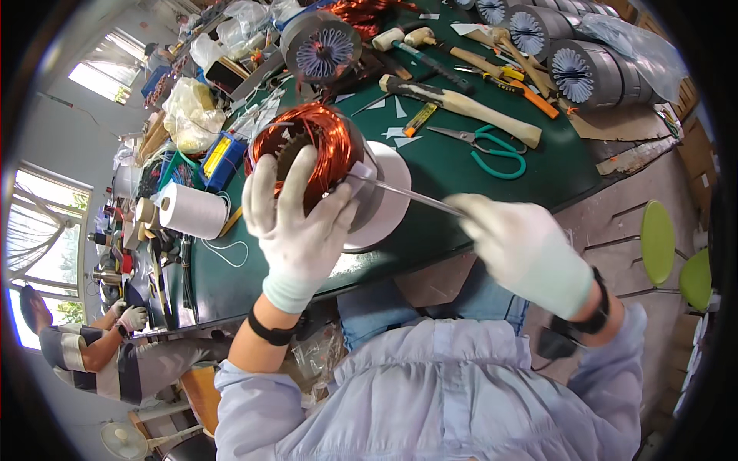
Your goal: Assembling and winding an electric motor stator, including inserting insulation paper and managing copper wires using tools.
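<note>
A motor stator (370,201) with a thick ring of copper wire coils (336,146) lies tilted on a round white base (396,173) in front of me. My left hand (300,211), in a white glove, grips the coil ring, two fingers over its opening and the thumb at its lower right. Gloved too, my right hand (519,246) is closed around a thin metal rod (419,198); its handle end is hidden in the fist. The rod's tip meets the coil edge beside a small whitish insulation piece (363,174).
Scissors (492,146), a wooden-handled mallet (461,111) and a yellow cutter (420,120) lie beyond the stator on the green table (553,165). A white thread spool (194,211) stands left. More stators (592,73) line the far right. Another person (100,346) sits at left.
</note>
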